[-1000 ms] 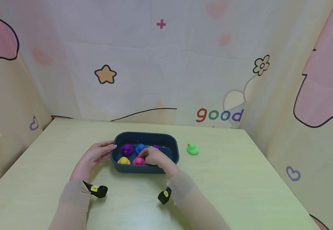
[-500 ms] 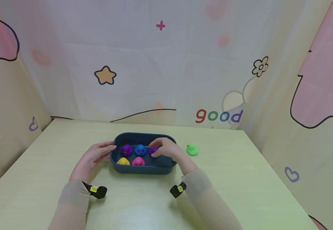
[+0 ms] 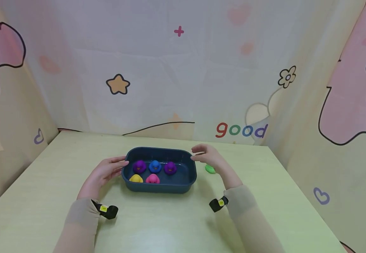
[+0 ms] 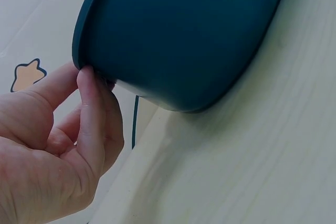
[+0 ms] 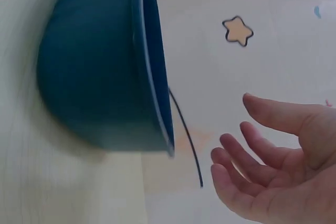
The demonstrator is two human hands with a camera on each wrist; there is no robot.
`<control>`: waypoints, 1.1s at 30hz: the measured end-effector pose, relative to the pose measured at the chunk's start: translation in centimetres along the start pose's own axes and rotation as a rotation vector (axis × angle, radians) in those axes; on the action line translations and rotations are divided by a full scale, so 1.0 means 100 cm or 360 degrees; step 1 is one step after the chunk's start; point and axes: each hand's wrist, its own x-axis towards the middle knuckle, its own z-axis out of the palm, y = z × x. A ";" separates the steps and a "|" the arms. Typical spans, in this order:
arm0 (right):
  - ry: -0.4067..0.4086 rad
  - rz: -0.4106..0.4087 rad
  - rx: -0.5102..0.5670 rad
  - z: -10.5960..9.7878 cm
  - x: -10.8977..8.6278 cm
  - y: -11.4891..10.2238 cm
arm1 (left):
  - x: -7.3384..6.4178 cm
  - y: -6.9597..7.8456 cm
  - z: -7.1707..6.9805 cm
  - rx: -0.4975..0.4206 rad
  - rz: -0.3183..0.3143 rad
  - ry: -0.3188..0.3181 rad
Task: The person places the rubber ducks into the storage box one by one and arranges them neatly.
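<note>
A dark blue rectangular tub (image 3: 160, 188) with rounded corners stands on the table. Inside, a purple duck (image 3: 139, 167), a blue duck (image 3: 155, 167) and another purple duck (image 3: 170, 168) form the back row. A yellow duck (image 3: 136, 178) and a pink duck (image 3: 152, 179) sit in front of them. My left hand (image 3: 105, 172) pinches the tub's left rim (image 4: 86, 22) between thumb and fingers. Just off the tub's right end, my right hand (image 3: 212, 158) hovers empty, fingers loosely bent. Behind it a green duck (image 3: 210, 169) on the table is partly hidden.
The pale wooden table (image 3: 157, 225) ends at a printed cloth backdrop (image 3: 151, 105) behind and at the sides. Each wrist wears a small black camera, one on the left (image 3: 108, 211) and one on the right (image 3: 217, 203).
My right hand has left the pink duck, passed over the right-hand purple duck, and moved out of the tub to the right, toward the green duck. The left hand stays on the rim.
</note>
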 end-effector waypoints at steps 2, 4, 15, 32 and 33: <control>0.0095 0.0015 -0.0004 -0.006 0.001 0.009 | 0.000 0.000 0.000 0.0004 0.0001 -0.0001; 0.0187 0.0034 -0.0011 -0.012 0.002 0.018 | 0.000 -0.001 -0.001 0.0003 -0.0001 0.0001; 0.0478 0.0211 0.0078 -0.024 0.010 0.066 | 0.001 -0.002 -0.001 -0.0010 -0.0007 -0.0010; 0.0614 0.0328 0.0030 -0.013 0.017 0.101 | 0.001 -0.002 -0.001 0.0003 -0.0001 -0.0008; 0.0610 0.0334 0.0031 -0.012 0.017 0.101 | 0.002 -0.002 -0.001 0.0000 0.0000 -0.0009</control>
